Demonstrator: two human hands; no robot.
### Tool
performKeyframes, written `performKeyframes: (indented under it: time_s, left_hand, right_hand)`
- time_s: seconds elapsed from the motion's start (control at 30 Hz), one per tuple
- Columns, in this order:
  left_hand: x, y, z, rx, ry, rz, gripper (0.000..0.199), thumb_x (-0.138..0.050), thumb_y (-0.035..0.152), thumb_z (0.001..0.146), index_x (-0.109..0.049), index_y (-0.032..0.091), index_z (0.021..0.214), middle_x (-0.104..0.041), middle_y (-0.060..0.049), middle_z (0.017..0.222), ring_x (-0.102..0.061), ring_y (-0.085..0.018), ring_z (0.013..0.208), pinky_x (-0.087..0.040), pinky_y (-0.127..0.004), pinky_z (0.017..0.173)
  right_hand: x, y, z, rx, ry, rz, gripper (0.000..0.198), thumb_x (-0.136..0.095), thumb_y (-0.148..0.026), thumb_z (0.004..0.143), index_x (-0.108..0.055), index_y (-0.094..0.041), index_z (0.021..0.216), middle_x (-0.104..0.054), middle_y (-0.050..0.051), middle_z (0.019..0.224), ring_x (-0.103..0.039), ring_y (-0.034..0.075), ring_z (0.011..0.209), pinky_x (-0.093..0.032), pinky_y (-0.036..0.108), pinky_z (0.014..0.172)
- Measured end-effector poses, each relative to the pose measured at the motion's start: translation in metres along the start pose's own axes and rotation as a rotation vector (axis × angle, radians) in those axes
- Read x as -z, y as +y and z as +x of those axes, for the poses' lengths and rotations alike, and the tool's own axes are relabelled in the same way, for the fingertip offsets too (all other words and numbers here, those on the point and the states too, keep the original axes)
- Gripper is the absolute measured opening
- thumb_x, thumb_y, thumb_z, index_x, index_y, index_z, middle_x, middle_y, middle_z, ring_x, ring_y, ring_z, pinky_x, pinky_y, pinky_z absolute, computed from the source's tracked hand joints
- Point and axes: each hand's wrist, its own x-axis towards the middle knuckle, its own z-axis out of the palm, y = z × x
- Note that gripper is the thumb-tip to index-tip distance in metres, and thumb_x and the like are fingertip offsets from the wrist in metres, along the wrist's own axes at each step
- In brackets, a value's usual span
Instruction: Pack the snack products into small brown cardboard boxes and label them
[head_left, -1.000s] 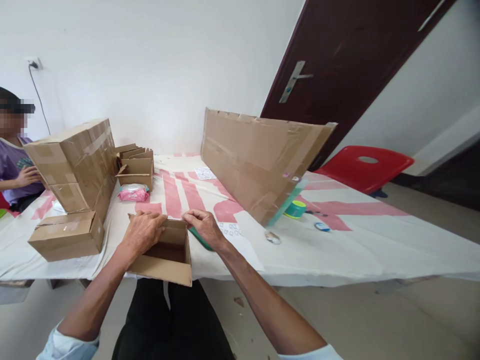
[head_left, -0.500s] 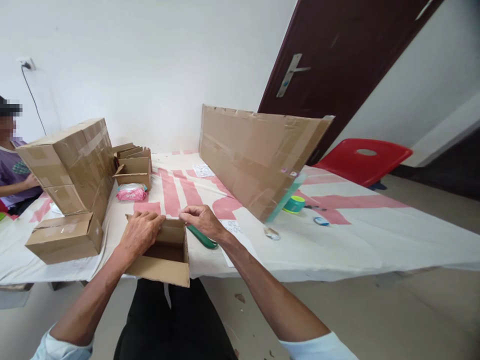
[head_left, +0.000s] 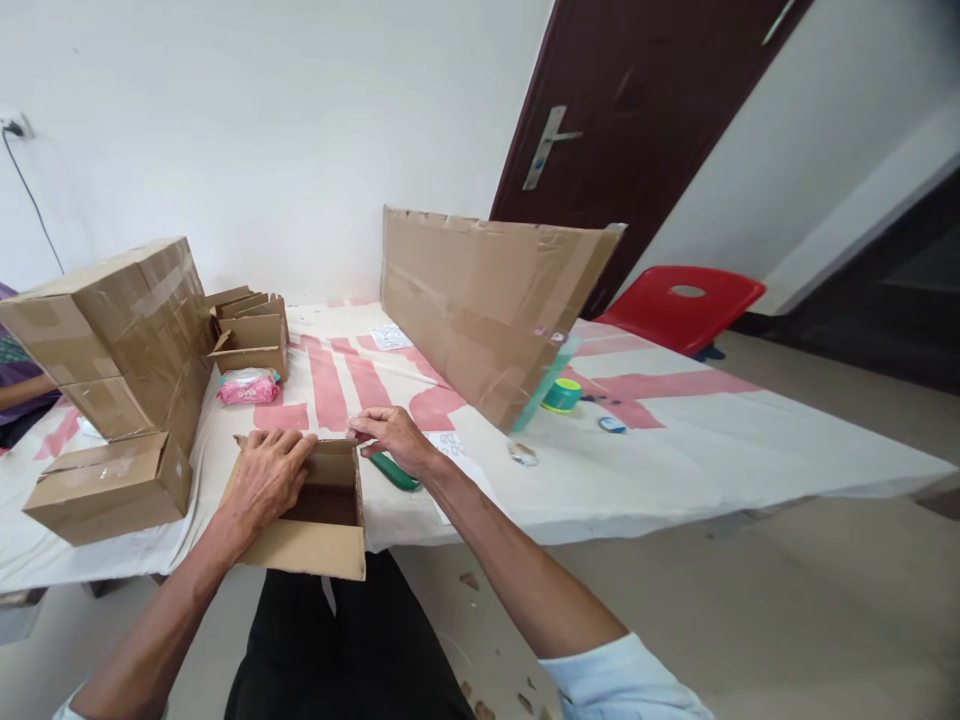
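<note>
We see an open box [head_left: 304, 549] at the near edge of the desk [head_left: 675, 470], its near flap folded outward and shaded brown cardboard showing inside; the left hand [head_left: 272, 478] hides part of its interior. That hand lies over the box's left side, fingers bent at the far edge, but its thumb is hidden and we cannot tell whether it grips. The right hand [head_left: 391, 438] has thumb and fingers drawn together at the far right corner; we cannot tell what, if anything, they pinch. Farther back, smaller open boxes [head_left: 253, 357] overlap, their depths mostly hidden from us. A green object [head_left: 395, 473] is partly covered by the right hand, and the co-worker [head_left: 30, 392] is cut off at the left
</note>
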Motion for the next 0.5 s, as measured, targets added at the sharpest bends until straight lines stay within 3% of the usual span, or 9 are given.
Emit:
performKeyframes:
  time_s: [0.27,0.5]
  left_hand:
    - [-0.003,-0.006,-0.003,-0.022,0.048,-0.021,0.045,-0.063,0.015,0.094,-0.059,0.022,0.138,-0.070,-0.013,0.126,-0.062,-0.034,0.116,-0.042,-0.048,0.096]
    - [-0.009,-0.019,0.005,-0.079,0.175,-0.017,0.040,-0.054,0.021,0.097,-0.064,0.023,0.136,-0.073,-0.014,0.125,-0.066,-0.036,0.109,-0.045,-0.048,0.091]
  right_hand:
    - [0.017,0.014,0.013,0.048,0.141,0.090,0.041,-0.079,-0.059,0.073,-0.071,-0.020,0.077,-0.077,0.007,0.082,-0.071,0.017,0.067,-0.057,0.025,0.056]
    - [0.032,0.059,-0.021,0.150,0.301,-0.154,0.039,-0.066,-0.058,0.082,-0.071,-0.020,0.074,-0.074,0.004,0.073,-0.065,0.016,0.064,-0.053,0.026,0.059]
